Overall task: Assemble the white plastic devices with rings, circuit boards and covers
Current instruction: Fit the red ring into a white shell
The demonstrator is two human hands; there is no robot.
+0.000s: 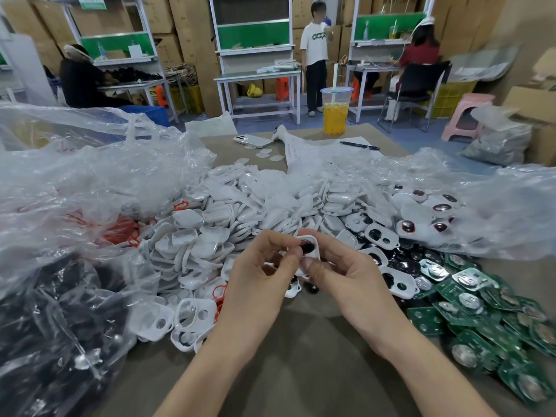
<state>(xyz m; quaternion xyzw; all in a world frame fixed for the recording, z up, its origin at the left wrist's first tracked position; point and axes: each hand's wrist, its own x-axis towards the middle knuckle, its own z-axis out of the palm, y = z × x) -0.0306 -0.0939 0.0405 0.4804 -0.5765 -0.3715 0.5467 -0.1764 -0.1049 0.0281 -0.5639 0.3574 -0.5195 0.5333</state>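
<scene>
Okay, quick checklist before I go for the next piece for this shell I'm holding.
1. Shell gripped by left hand and right hand: ok.
2. Black part seated in shell: cannot tell, the hands partly hide it.
3. Boards lying beside right hand: ok.
4. Rings in sight on the left: ok.
5. Drink standing apart at the far edge: ok.
</scene>
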